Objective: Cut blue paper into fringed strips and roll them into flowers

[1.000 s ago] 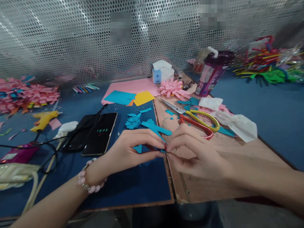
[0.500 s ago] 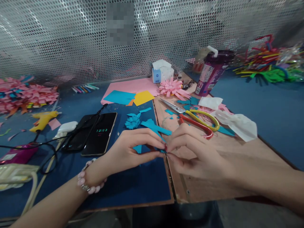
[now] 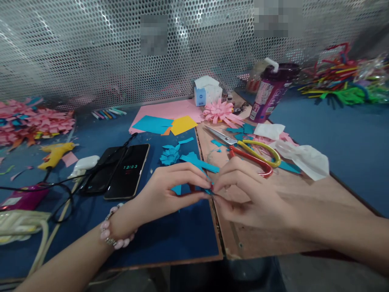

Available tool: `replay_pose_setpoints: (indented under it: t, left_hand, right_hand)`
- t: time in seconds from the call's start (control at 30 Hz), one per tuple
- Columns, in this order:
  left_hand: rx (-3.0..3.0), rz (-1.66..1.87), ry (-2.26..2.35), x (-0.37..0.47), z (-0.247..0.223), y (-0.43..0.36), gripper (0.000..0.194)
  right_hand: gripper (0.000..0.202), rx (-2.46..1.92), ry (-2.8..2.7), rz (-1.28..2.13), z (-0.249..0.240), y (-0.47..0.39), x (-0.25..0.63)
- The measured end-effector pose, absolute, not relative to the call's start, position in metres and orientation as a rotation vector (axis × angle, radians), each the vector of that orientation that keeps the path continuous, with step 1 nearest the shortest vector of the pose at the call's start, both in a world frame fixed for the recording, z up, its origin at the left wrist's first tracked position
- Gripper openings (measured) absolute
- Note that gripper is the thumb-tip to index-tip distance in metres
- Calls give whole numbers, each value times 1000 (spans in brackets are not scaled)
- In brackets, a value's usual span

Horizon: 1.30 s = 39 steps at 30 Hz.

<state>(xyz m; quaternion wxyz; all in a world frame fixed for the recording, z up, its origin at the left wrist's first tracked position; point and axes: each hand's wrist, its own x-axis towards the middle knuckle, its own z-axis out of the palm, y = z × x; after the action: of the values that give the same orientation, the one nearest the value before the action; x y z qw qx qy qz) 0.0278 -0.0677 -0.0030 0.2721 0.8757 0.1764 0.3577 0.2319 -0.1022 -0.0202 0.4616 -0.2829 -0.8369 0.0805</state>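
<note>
My left hand (image 3: 170, 186) and my right hand (image 3: 246, 190) meet fingertip to fingertip above the seam between the blue mat and the brown board. Both are closed in a pinch on a small piece of blue paper (image 3: 208, 191), mostly hidden by the fingers. A blue paper flower (image 3: 170, 155) lies just beyond my left hand, with blue paper strips (image 3: 200, 162) beside it. Behind my right hand rest scissors (image 3: 243, 147) with one yellow and one red handle.
Phones (image 3: 127, 172) and black cables lie left, near a yellow glue gun (image 3: 56, 154). Coloured paper sheets (image 3: 154, 123), a pink paper flower (image 3: 220, 111) and a tissue box (image 3: 208, 92) are behind. A purple cup (image 3: 270, 95) and crumpled tissue (image 3: 310, 158) stand and lie right.
Both hands stay nearly in place, still pinching the blue paper. Only slight finger movement shows, and a bit more blue paper is visible between the fingertips.
</note>
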Motion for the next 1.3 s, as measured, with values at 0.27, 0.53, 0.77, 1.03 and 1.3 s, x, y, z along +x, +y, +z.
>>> replay_pose_setpoints:
  t: [0.27, 0.53, 0.77, 1.03, 1.3]
  left_hand:
    - [2373, 968, 499, 28, -3, -68, 14]
    - [2355, 939, 538, 27, -5, -69, 15]
    - [2331, 874, 584, 27, -5, -69, 14]
    - [2412, 895, 506, 28, -4, -68, 12]
    - [2420, 937, 498, 29, -4, -68, 12]
  right_hand:
    - [18, -689, -2066, 184, -22, -102, 232]
    - [17, -698, -2060, 187, -21, -102, 232]
    - [19, -705, -2053, 212, -21, -101, 233]
    - [21, -713, -2053, 220, -22, -102, 233]
    - [23, -707, -2057, 217, -22, -102, 232]
